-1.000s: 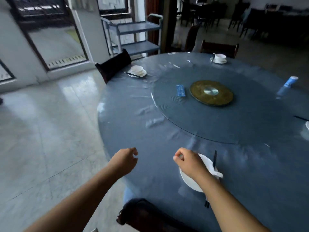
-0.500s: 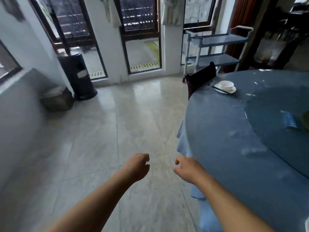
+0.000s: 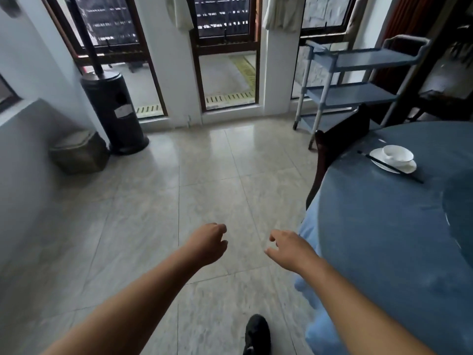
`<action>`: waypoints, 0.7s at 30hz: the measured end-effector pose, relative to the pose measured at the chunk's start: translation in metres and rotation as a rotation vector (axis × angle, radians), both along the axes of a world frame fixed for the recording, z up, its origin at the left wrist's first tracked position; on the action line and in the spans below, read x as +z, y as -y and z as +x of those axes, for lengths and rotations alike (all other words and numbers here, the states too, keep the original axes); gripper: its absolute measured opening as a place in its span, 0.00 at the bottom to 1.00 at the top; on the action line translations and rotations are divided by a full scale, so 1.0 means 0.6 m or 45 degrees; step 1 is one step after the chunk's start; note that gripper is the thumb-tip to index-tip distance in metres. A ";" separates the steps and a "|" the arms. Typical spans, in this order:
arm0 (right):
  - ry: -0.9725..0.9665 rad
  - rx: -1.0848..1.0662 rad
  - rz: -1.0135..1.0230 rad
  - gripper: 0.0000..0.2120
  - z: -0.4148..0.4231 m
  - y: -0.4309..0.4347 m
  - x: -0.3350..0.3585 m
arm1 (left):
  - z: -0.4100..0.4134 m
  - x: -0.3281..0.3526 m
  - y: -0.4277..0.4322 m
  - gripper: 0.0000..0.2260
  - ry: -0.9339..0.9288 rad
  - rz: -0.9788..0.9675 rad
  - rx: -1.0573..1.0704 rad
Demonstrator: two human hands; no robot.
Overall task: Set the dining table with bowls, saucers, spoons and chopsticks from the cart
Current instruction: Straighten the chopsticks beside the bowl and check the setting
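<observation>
White bowl point(image 3: 398, 153) on its saucer point(image 3: 407, 167) sits well beyond the loosely curled, empty fingers of your right hand point(image 3: 289, 248); your left hand point(image 3: 208, 243) curls its fingers loosely too, holding nothing.

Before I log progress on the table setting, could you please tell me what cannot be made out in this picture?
Head view:
1. Right part of the round blue-clothed table: cut off by the right edge, so other settings are unseen.
2. Any spoon in the white bowl on its white saucer: hidden by the bowl's wall.
3. Lowest shelf of the blue-grey tiered cart: partly hidden by the dark wooden chair back.
</observation>
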State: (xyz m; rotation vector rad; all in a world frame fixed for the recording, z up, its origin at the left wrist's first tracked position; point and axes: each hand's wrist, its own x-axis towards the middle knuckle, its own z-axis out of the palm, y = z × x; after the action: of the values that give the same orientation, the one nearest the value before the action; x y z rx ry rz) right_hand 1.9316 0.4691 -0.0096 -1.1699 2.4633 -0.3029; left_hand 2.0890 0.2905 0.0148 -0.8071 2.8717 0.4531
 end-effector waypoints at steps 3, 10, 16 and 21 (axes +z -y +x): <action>0.030 -0.017 0.025 0.22 -0.111 0.081 0.001 | -0.118 0.010 0.082 0.17 0.020 0.026 -0.007; 0.019 -0.128 -0.084 0.21 -0.337 0.230 0.064 | -0.364 0.069 0.244 0.18 -0.020 -0.017 -0.086; 0.025 -0.284 -0.116 0.21 -0.543 0.338 0.069 | -0.598 0.060 0.382 0.18 -0.018 0.001 -0.206; 0.067 -0.492 -0.182 0.20 -0.726 0.458 0.049 | -0.835 0.034 0.495 0.19 -0.012 -0.002 -0.422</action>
State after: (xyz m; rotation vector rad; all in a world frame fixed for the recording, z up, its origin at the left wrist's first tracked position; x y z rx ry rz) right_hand 1.4958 0.1945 0.0198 -0.7163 2.6439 -0.6185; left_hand 1.5881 -0.0067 0.0352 -0.3169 2.9329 0.4133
